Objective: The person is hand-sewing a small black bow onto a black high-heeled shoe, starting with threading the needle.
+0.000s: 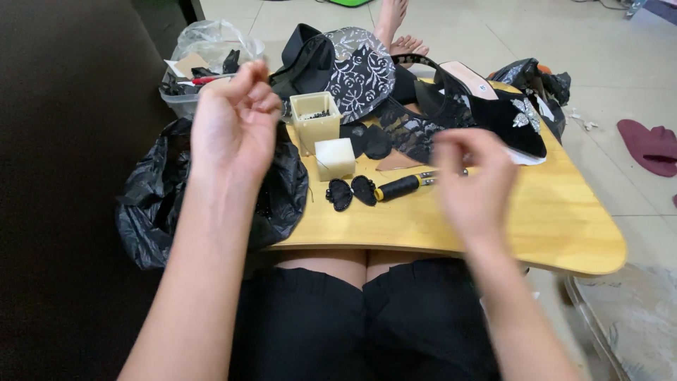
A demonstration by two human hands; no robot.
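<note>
A person sat with a pale wooden lap tray (564, 233) across the knees, both bare hands raised above it. The left hand (236, 123) hovered at about ten o'clock from the tray's middle, its fingers curled and the thumb meeting the fingertips, as if pinching something too fine to make out. The right hand (471, 185), blurred, hung at about three o'clock, fingers loosely bunched downward; what it held, if anything, could not be told.

Between the hands, on the tray, lay a spool of black thread (397, 188). Its long axis ran from eight o'clock to two o'clock, tipped up slightly toward the right. The right hand was the nearer one, just beside the spool's far end; the left hand was well apart from it.

Two small black beaded pieces (351, 192) lay touching the spool's left end. A white cube (334, 158) and a cream box (315, 116) stood behind them at twelve o'clock. A black embroidered shoe (493, 113) rested at one o'clock, and a black plastic bag (151, 204) slumped off the tray's left edge.
</note>
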